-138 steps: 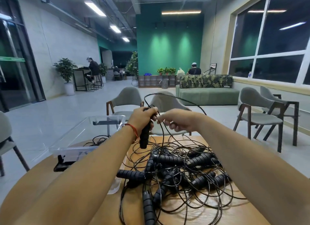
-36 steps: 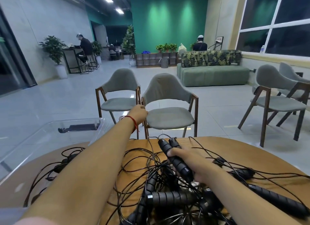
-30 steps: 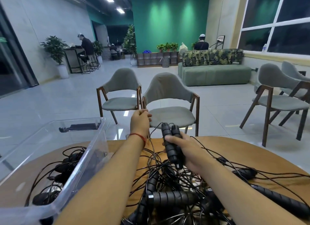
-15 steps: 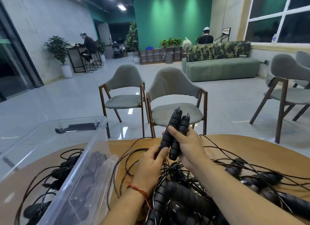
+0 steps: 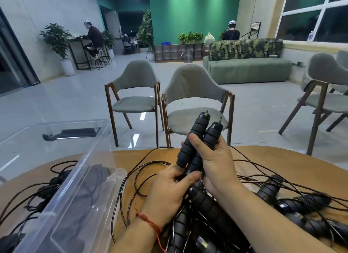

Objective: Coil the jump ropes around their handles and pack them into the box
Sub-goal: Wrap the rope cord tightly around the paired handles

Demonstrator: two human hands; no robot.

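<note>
My right hand [image 5: 214, 162] grips two black ribbed jump-rope handles [image 5: 197, 139] side by side, held upright above the wooden table [image 5: 273, 164]. Just below them, my left hand [image 5: 169, 188] has its fingers at the handles' lower ends, where the thin black cord [image 5: 139, 169] comes out; what exactly it holds is hidden. A tangled pile of more black handles and cords [image 5: 282, 201] lies under and to the right of my hands. The clear plastic box [image 5: 75, 177] stands at the left with several rope handles and cords inside.
Two grey chairs [image 5: 190, 102] stand just beyond the table's far edge, more chairs at the right. The box's black-latched far wall [image 5: 71, 133] is at the left. People sit far off in the room.
My right hand has lifted the paired handles a little higher and more upright. My left hand stays at their lower ends. The view has tilted slightly down.
</note>
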